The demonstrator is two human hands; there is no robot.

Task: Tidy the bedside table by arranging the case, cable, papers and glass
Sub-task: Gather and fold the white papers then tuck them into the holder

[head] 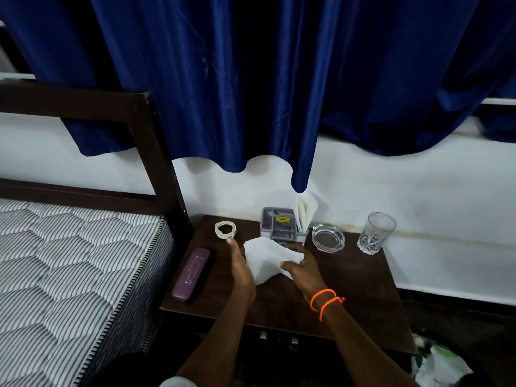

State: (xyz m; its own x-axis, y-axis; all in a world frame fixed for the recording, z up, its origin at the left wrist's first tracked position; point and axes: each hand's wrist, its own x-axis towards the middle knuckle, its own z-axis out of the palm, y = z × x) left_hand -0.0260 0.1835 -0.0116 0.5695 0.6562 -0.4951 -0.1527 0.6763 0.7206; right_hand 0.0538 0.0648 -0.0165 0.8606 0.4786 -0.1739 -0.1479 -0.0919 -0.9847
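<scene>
A white paper point(266, 259) is held over the middle of the dark wooden bedside table point(363, 277). My left hand point(241, 268) grips its left side and my right hand point(303, 268), with orange wrist bands, pinches its right side. A purple case point(191, 275) lies along the table's left edge. A coiled pale cable point(225, 231) rests at the back left, just beyond my left fingertips. A clear drinking glass point(375, 233) stands upright at the back right. More folded white paper point(305, 210) sticks up from a grey organizer point(279, 226).
A glass ashtray point(328, 237) sits between the organizer and the drinking glass. A bed with a striped mattress point(69, 261) and dark headboard point(156, 152) adjoins the table's left side. Blue curtains point(265, 79) hang above. White bags point(444, 364) lie on the floor at the right.
</scene>
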